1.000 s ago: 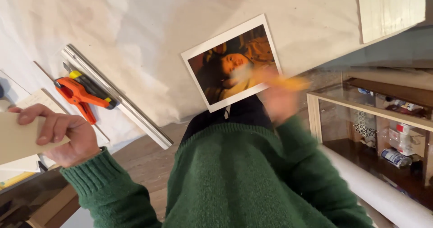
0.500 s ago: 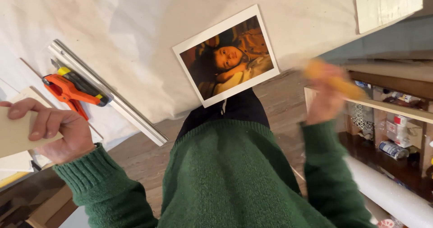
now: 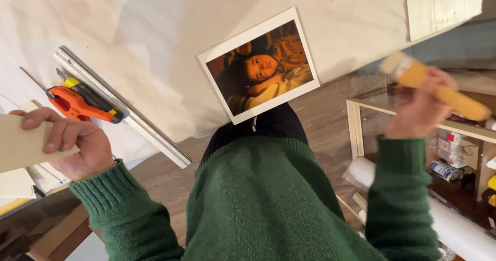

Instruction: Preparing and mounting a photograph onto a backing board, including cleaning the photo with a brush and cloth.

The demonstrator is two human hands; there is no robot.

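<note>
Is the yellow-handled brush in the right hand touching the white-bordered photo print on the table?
No: the right hand holds the yellow-handled brush in the air off the table edge, well apart from the white-bordered photo print.

- There is a single view, from a camera worn on the person's head, so no second view shares the scene.
- It looks steeply down over the green sweater (image 3: 258, 199), which fills the lower middle of the frame, close to the lens.
- The worktop (image 3: 155, 28) under its white sheet spans the upper half, near enough to show creases.
- The left hand (image 3: 72, 142) enters at the left edge, the right hand (image 3: 418, 108) at the right.
- Wooden floor (image 3: 330, 111) and a shelf (image 3: 454, 152) show at the lower right, farther off.
</note>
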